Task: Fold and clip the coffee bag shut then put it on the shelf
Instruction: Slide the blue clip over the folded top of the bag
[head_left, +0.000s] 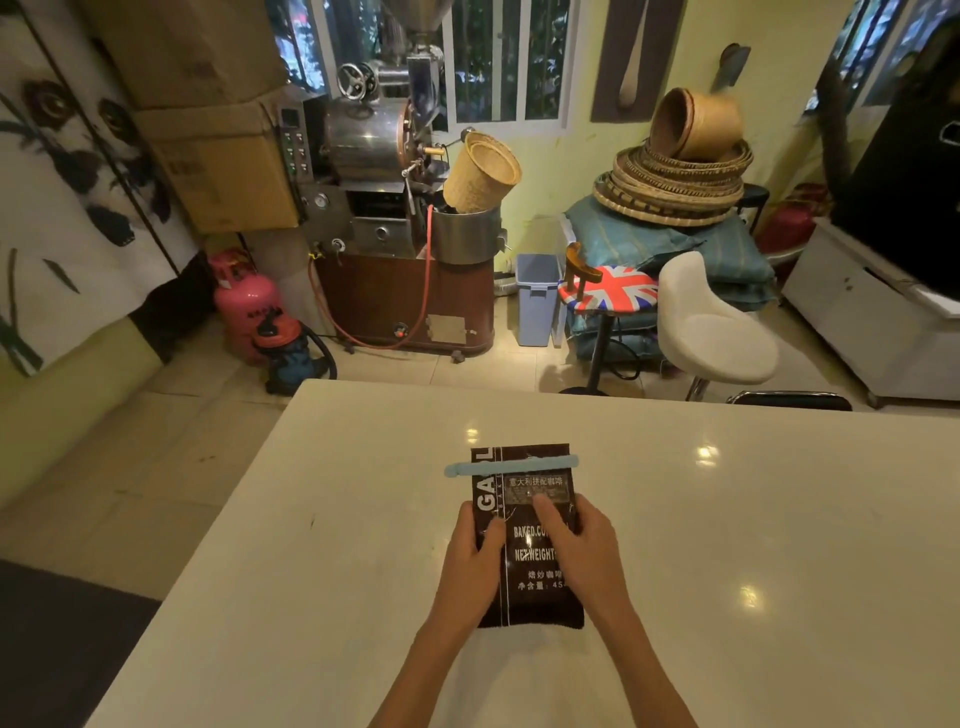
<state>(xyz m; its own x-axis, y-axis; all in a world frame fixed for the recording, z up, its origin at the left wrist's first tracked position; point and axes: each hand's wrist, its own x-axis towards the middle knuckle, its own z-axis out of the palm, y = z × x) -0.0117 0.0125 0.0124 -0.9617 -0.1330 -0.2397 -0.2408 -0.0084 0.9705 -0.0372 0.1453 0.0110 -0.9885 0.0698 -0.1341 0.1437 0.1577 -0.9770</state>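
Observation:
A dark brown coffee bag (530, 566) with white lettering lies flat on the white table (727, 519) in front of me. A light blue clip (511, 466) runs across the bag near its top edge, sticking out past the left side. My left hand (475, 561) grips the bag's left edge, thumb on the front. My right hand (576, 545) holds the right edge, with the thumb pressed on the label. No shelf is in view.
Beyond the table's far edge stand a white stool (711, 327), a flag-patterned stool (608, 291), a coffee roaster (389, 223), a pink gas cylinder (244, 306) and a blue bin (537, 299). Woven baskets (675, 176) are stacked at the back right.

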